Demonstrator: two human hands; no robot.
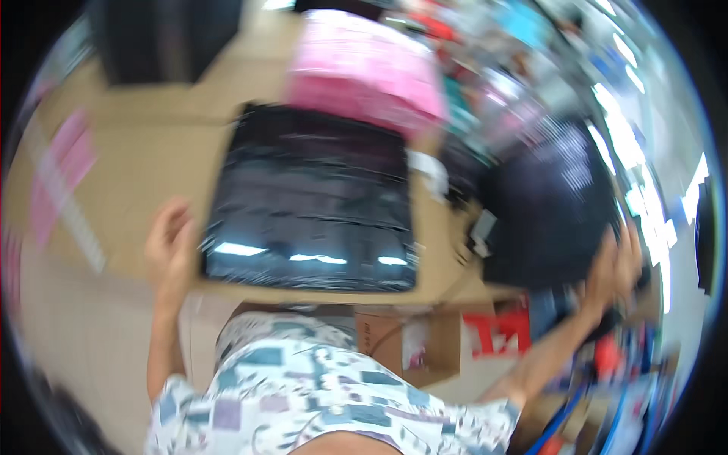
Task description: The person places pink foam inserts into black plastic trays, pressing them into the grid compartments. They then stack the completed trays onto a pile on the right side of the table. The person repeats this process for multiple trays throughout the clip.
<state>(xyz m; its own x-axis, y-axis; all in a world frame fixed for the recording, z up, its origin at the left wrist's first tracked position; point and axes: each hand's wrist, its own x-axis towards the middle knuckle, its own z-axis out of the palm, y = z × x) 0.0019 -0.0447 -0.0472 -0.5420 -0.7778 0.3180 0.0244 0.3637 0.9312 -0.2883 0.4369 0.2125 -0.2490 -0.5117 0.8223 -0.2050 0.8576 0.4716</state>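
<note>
A flat black package in glossy plastic wrap point(315, 197) lies on the brown table in front of me. Just off its left edge is my left hand point(168, 246), fingers loosely curled and apart, with nothing visible in it. Far to the right, my right hand point(613, 265) reaches out with fingers stretched, at the near right edge of a second dark, flat package point(542, 208). Motion blur hides whether the fingers touch that package.
Behind the black package stands a pink wrapped bundle point(364, 72). A tall black object point(163, 38) is at the far left, and a pink sheet point(64, 174) lies on the left side. Blurred clutter fills the far right. Below the table is an open cardboard box point(440, 353).
</note>
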